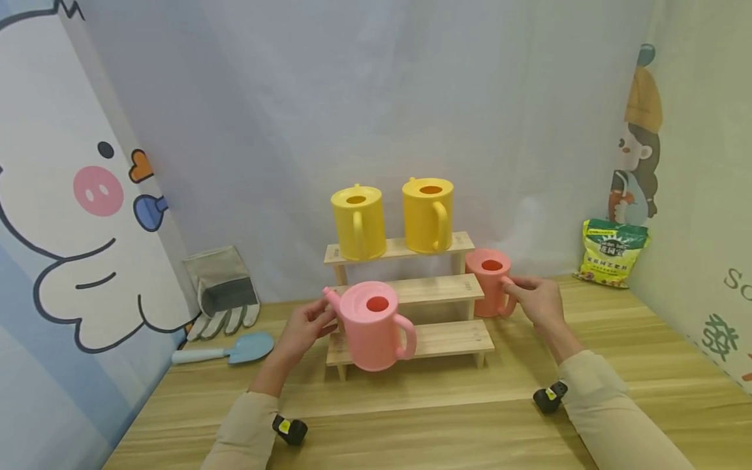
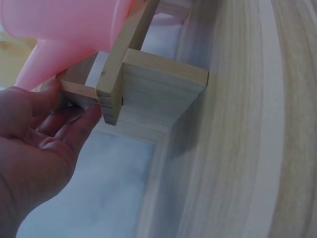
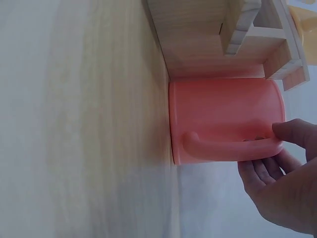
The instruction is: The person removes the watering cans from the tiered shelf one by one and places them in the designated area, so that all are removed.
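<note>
My left hand (image 1: 305,329) is at the left end of a three-step wooden stand (image 1: 435,288). In the left wrist view its thumb and fingers pinch the end of a step board (image 2: 79,91). Just above that hand points the spout of a pink watering can (image 1: 370,336), which is at the lowest step with its handle to the right. My right hand (image 1: 537,301) grips the upper part of the handle of a second pink watering can (image 3: 223,109). This can is upright on the table, close against the stand's right side.
Two yellow watering cans (image 1: 360,225) stand on the top step. At the left lie a light-blue trowel (image 1: 251,347) and a pair of gardening gloves (image 1: 223,287). A green-and-yellow bag (image 1: 612,253) leans by the right wall. Curtain-like cloth hangs behind the wooden table (image 1: 411,437).
</note>
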`<act>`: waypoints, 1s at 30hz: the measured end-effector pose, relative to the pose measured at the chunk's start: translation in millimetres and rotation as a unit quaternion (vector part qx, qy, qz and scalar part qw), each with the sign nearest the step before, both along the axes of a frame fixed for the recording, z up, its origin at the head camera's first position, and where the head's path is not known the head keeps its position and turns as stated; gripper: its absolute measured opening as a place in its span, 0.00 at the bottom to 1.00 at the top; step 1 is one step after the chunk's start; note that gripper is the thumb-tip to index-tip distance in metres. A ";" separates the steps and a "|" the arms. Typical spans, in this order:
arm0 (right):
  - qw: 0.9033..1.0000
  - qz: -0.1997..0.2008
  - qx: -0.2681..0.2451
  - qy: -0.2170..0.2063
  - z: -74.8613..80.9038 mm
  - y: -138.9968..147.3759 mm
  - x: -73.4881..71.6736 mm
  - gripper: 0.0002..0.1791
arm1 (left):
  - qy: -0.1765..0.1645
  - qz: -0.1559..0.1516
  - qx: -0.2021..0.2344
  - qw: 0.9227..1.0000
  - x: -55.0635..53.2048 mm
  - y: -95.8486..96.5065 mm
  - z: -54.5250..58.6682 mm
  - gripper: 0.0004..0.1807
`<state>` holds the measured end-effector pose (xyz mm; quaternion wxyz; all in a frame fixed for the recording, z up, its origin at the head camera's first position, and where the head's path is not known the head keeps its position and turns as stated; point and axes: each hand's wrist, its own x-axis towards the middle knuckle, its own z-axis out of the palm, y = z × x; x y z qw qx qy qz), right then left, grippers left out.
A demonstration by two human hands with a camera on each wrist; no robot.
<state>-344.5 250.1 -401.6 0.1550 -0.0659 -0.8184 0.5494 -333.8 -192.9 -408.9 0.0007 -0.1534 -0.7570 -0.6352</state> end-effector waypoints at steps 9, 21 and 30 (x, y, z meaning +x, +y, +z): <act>1.000 0.015 -0.007 -0.006 2.5 -1.3 2.0 0.32 | -0.007 0.001 0.008 1.000 -0.4 -0.3 0.7 0.25; 0.999 -0.011 -0.004 0.034 24.4 5.1 10.2 0.31 | -0.006 -0.004 0.005 1.000 -0.3 -0.4 0.1 0.25; 0.988 0.021 -0.009 0.154 58.8 -26.1 35.4 0.23 | -0.008 -0.004 0.000 1.000 -0.1 -0.9 0.5 0.25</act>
